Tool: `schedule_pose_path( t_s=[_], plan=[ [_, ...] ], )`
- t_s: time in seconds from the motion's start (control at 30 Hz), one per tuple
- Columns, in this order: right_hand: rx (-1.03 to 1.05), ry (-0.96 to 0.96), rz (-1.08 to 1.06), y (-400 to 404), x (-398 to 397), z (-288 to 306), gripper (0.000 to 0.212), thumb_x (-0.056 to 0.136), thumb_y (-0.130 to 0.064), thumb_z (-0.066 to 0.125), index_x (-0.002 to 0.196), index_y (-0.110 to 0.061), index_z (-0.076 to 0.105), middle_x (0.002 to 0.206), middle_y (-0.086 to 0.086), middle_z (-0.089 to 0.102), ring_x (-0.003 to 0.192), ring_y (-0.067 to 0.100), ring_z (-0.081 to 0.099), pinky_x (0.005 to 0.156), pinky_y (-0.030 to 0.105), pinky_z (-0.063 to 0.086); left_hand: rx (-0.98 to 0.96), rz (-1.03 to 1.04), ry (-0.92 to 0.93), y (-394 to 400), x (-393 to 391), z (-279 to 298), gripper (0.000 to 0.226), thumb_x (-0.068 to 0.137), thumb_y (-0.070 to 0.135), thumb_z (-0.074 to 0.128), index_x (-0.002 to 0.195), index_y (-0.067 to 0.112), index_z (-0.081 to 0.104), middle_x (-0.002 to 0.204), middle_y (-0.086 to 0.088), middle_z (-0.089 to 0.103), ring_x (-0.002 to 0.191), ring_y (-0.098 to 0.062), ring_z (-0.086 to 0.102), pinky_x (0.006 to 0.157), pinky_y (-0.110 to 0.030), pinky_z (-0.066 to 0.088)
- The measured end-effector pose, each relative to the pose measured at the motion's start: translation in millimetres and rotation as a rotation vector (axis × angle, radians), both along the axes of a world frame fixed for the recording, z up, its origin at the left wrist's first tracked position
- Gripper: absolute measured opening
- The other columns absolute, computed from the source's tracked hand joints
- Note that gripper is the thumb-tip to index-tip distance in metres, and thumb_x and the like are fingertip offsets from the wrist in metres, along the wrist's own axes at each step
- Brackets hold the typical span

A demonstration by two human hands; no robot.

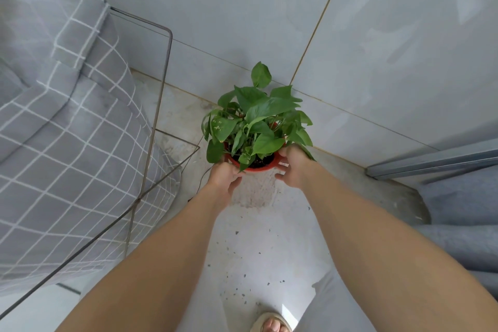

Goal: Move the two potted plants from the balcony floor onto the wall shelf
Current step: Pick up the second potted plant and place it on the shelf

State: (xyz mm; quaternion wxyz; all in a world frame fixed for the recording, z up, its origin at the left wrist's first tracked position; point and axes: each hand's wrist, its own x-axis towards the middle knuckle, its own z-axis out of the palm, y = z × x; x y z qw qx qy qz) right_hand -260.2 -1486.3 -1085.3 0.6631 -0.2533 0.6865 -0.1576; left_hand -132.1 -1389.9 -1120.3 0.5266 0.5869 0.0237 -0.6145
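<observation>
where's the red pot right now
In the head view the red pot is at centre frame, gripped between the left hand and right hand, close to the grey tiled wall.

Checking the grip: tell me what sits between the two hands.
In the head view, the red pot of the leafy plant sits between the left hand and right hand, gripped on both sides.
</observation>
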Motion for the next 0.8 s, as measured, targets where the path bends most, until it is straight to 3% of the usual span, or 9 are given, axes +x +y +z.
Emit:
schedule_pose_path(
  t_s=[0.07, 0.17, 0.3, 0.37, 0.5, 0.6, 0.7, 0.8],
  plan=[
    [0.010, -0.013, -0.010, -0.6, -0.4, 1.8, 0.031, 0.095, -0.002, 0.041, 0.120, -0.008, 0.057, 0.130, 0.010, 0.058, 0.129, 0.029, 0.048, 0.114, 0.053, 0.033, -0.032, 0.060, 0.078, 1.4, 2.4, -0.6, 0.051, 0.079, -0.018, 0.034, 0.097, 0.020, 0.063, 0.117, -0.006, 0.067, 0.116, -0.023, 0.058, 0.110, -0.047, 0.042],
    [-0.012, -0.067, -0.056, -0.2, -1.3, -1.0, 0.034, 0.096, 0.001, 0.044, 0.127, -0.004, 0.055, 0.135, 0.013, 0.052, 0.133, 0.033, 0.041, 0.113, 0.056, 0.036, -0.050, 0.156, 0.166, 2.3, 7.7, 0.6, 0.041, 0.082, -0.014, 0.040, 0.098, 0.014, 0.066, 0.105, -0.010, 0.070, 0.104, -0.024, 0.061, 0.104, -0.043, 0.047],
    [-0.091, -0.165, -0.057, 6.3, 4.2, 3.5, 0.018, 0.096, 0.004, 0.037, 0.095, -0.003, 0.054, 0.106, 0.016, 0.057, 0.109, 0.039, 0.054, 0.104, 0.069, 0.039, -0.081, 0.170, 0.176, 3.0, 11.5, 6.5, 0.035, 0.090, -0.005, 0.048, 0.117, 0.006, 0.067, 0.106, -0.015, 0.069, 0.103, -0.025, 0.060, 0.098, -0.042, 0.053],
    [-0.110, -0.187, -0.051, 7.2, 5.9, 7.4, 0.023, 0.098, -0.002, 0.034, 0.095, -0.005, 0.056, 0.112, 0.017, 0.056, 0.114, 0.042, 0.051, 0.106, 0.072, 0.033, -0.085, 0.173, 0.185, 5.0, 13.1, 10.2, 0.037, 0.091, -0.004, 0.049, 0.124, 0.002, 0.064, 0.096, -0.015, 0.066, 0.099, -0.026, 0.057, 0.100, -0.045, 0.053],
    [-0.146, -0.236, -0.026, 6.6, 8.3, 16.2, 0.030, 0.099, -0.008, 0.033, 0.097, -0.011, 0.062, 0.109, 0.012, 0.059, 0.118, 0.042, 0.050, 0.105, 0.073, 0.033, -0.103, 0.166, 0.151, 7.1, 15.7, 20.6, 0.035, 0.090, -0.006, 0.046, 0.117, 0.002, 0.066, 0.107, -0.017, 0.067, 0.104, -0.030, 0.059, 0.101, -0.048, 0.052],
    [-0.196, -0.283, -0.077, 9.9, 14.3, 28.3, 0.029, 0.095, -0.005, 0.037, 0.092, -0.014, 0.064, 0.105, 0.011, 0.063, 0.111, 0.039, 0.053, 0.099, 0.072, 0.040, -0.184, 0.150, 0.134, 10.4, 17.4, 36.2, 0.036, 0.086, -0.008, 0.045, 0.107, 0.006, 0.070, 0.093, -0.012, 0.066, 0.099, -0.030, 0.053, 0.104, -0.048, 0.048],
    [-0.281, -0.340, 0.003, 13.6, 18.9, 45.3, 0.034, 0.094, -0.010, 0.035, 0.087, -0.013, 0.068, 0.081, 0.006, 0.078, 0.102, 0.034, 0.058, 0.091, 0.065, 0.045, -0.265, 0.201, 0.166, 17.4, 24.8, 53.6, 0.045, 0.082, -0.009, 0.041, 0.080, 0.015, 0.079, 0.092, -0.009, 0.069, 0.100, -0.029, 0.054, 0.105, -0.050, 0.046],
    [-0.320, -0.321, 0.025, 16.3, 26.3, 60.6, 0.037, 0.093, -0.010, 0.035, 0.080, -0.016, 0.069, 0.067, 0.001, 0.077, 0.088, 0.032, 0.061, 0.077, 0.056, 0.050, -0.326, 0.224, 0.187, 22.4, 34.0, 70.9, 0.035, 0.084, -0.007, 0.045, 0.094, 0.011, 0.073, 0.100, -0.010, 0.071, 0.108, -0.031, 0.058, 0.106, -0.051, 0.047]
  ],
)
